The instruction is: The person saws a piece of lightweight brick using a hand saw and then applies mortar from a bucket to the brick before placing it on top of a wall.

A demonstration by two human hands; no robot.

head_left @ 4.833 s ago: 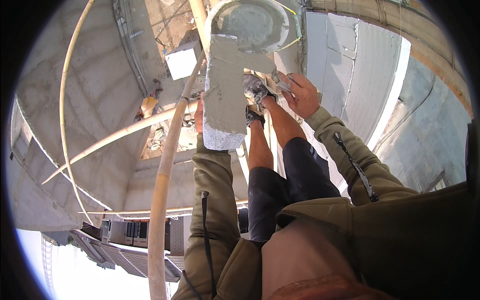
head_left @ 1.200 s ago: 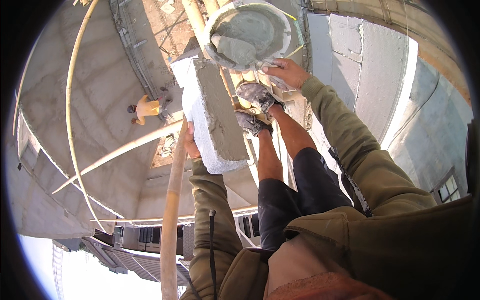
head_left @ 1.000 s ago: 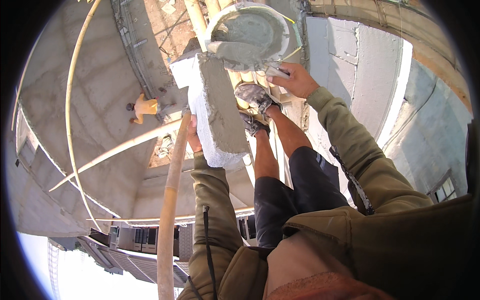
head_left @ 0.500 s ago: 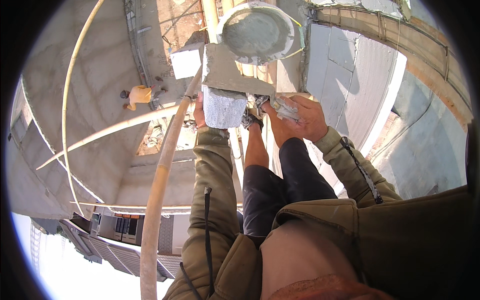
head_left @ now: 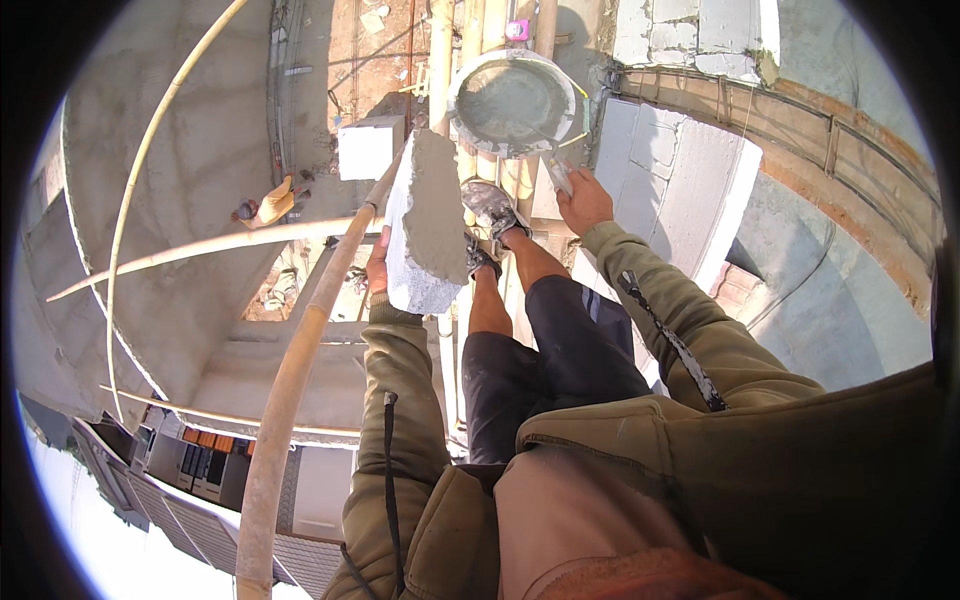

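Observation:
My left hand (head_left: pixel 377 268) is closed on the left side of a white lightweight concrete block (head_left: pixel 408 285), which is held tilted over the bamboo poles. Grey mortar (head_left: pixel 437 205) coats the block's upper face; most of the left fingers are hidden behind it. Off to the right, my right hand (head_left: pixel 585 204) grips a mortar-smeared trowel (head_left: pixel 558 176), its far end pointing at a round bucket (head_left: pixel 456 112). Wet grey mortar (head_left: pixel 510 105) lies in that bucket, just beyond the block.
A slanting bamboo pole (head_left: pixel 310 350) passes close to my left arm. Another white block (head_left: pixel 368 150) sits beyond it. My feet stand on bamboo poles (head_left: pixel 527 185) high above ground. Below left, a person in yellow (head_left: pixel 272 203) bends over. Block walling (head_left: pixel 690 190) runs along the right.
My right hand with the trowel has moved away from the block, toward the bucket. The block has turned in my left hand, and its mortared face now slants differently. The person below has bent lower.

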